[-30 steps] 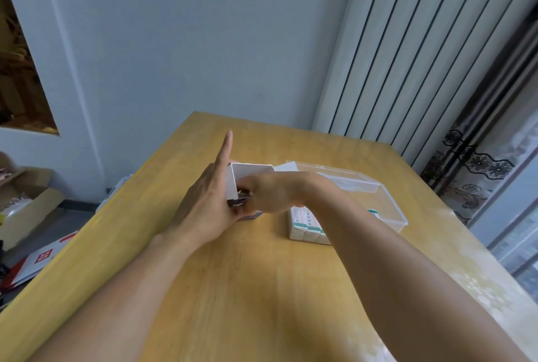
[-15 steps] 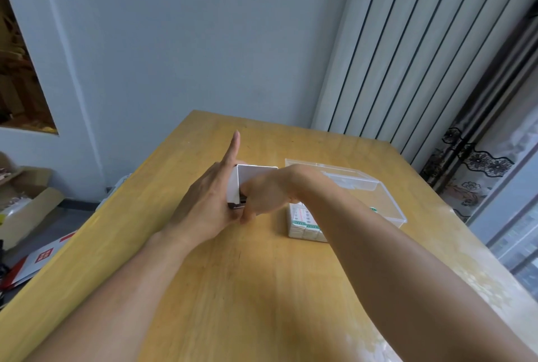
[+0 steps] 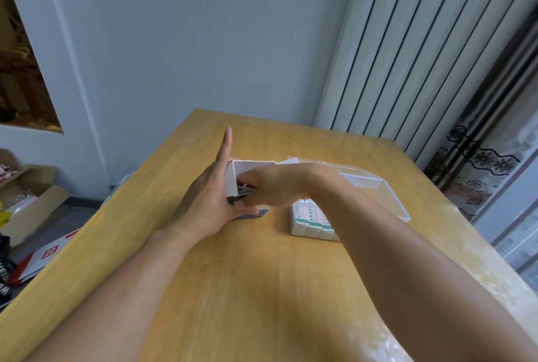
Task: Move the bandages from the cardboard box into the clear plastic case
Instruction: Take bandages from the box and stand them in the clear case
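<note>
Head view: everything lies on one table, listed from the biggest thing down.
Table: a long yellow-tan wooden table (image 3: 262, 289) carries all of it; its bare surface looks smooth, so a light box would likely slide unless braced.
Case: the clear, shallow rectangular plastic case (image 3: 387, 195) lies open on the far right, well apart from the box; it looks thin-walled and light, easily nudged.
Stack: a white block of wrapped bandages with green and red print (image 3: 310, 220) sits at the near left corner of the case; whether it lies inside the wall or just beside it cannot be told.
Box: the small white cardboard box (image 3: 253, 166) stands with its flap up, between the two hands; it is thin card, likely to crush under a hard squeeze.
Left hand: the left hand (image 3: 203, 201) braces the box's left side, index finger straight up, thumb pressed under the near edge.
Right hand: the right hand (image 3: 270, 187) reaches into the box mouth, fingers curled around a thin grey sheaf (image 3: 244, 191), apparently bandages.
Handling: paper-wrapped strips should be light, floppy and slippery as a bundle; pinching across the flat faces near the middle seems safest.
Obstruction: the right forearm crosses above the stack, and the raised flap could catch the bundle.
</note>
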A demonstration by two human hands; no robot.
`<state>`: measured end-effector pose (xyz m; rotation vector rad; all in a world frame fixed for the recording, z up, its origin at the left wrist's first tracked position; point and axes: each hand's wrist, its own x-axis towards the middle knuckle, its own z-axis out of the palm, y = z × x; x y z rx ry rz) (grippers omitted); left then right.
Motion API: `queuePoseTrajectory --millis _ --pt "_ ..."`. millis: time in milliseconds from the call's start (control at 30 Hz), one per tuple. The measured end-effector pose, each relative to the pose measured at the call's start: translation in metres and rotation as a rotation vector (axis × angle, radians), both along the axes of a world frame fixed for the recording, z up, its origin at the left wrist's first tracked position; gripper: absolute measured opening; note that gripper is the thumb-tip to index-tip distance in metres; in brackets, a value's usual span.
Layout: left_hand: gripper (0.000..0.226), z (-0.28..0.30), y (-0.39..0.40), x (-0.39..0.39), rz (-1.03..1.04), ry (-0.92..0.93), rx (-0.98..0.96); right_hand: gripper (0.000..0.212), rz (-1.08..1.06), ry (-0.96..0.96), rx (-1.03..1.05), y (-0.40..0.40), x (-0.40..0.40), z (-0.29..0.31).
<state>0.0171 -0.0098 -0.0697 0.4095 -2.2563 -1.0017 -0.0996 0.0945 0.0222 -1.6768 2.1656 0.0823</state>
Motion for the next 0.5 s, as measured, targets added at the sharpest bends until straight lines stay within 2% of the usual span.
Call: queuePoseTrajectory --millis 167,500 --pt "0.15 0.001 -0.001 0.0 0.017 -0.014 0.038 0.017 0.011 -0.063 -0.14 0.007 -0.007 0.002" --pt "0.147 0.004 -0.001 0.002 0.037 -0.022 0.109 0.018 -0.059 -0.07 -0.455 0.004 -0.014 -0.008"
